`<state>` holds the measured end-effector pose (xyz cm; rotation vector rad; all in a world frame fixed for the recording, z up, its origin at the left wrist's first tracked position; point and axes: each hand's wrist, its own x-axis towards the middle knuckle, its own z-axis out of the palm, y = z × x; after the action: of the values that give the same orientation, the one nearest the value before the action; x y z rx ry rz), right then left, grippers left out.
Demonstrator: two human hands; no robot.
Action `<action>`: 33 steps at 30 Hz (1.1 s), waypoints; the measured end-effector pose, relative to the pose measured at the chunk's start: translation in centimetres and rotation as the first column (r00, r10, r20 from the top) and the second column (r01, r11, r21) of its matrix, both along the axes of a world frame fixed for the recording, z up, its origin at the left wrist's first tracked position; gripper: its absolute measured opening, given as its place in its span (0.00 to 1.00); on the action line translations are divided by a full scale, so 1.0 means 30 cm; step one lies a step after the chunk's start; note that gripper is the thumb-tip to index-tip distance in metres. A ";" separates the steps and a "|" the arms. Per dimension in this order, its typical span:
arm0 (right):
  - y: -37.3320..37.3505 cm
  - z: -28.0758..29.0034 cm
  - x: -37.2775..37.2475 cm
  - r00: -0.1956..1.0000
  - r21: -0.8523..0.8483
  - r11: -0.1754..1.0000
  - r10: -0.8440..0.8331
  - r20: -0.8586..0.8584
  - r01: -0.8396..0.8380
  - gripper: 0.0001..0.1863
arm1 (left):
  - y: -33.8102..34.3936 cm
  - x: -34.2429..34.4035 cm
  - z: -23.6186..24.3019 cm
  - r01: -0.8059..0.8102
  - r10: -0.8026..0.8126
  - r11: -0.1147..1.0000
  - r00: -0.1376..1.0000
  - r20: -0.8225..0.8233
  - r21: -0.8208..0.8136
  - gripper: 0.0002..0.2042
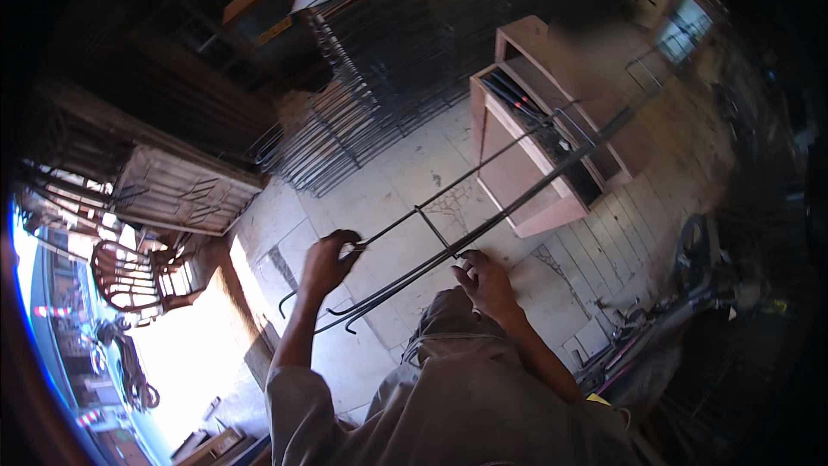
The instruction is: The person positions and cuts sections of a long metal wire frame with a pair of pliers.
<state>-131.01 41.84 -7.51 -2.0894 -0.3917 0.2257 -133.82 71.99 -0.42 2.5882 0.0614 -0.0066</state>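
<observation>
A long, narrow cage of dark steel rods with hooked near ends runs diagonally from lower left to upper right before me. Its rods pass through bent steel stirrups, one of them between my hands. My left hand is closed, its thumb and fingers curled round the upper rod. Lower and to the right, my right hand pinches at the lower corner of that stirrup, beside the paired rods. Another stirrup shows near the far end.
A wooden cabinet with tools in its top tray stands under the cage's far part. Beyond lies a stack of steel bars. At left are a wooden chair and a carved wooden panel. Clutter lines the right side.
</observation>
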 end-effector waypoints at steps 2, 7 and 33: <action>0.038 -0.054 0.006 0.983 -0.081 0.995 0.070 0.168 -0.057 0.13 | -0.061 0.013 -0.030 -0.041 0.043 0.998 0.998 -0.049 0.043 0.08; 0.037 -0.099 0.016 0.937 -0.171 0.964 0.243 0.252 -0.204 0.09 | -0.068 0.008 -0.088 -0.097 0.089 0.989 0.993 0.073 0.109 0.09; -0.881 0.246 0.489 0.804 0.301 0.746 -0.566 -0.180 0.593 0.15 | -0.324 0.317 0.083 -0.394 0.381 0.914 0.916 0.128 0.095 0.08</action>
<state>-116.33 15.41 -0.14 -1.7437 0.2712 -0.1323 -124.32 62.28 2.07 2.6435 0.5513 0.2905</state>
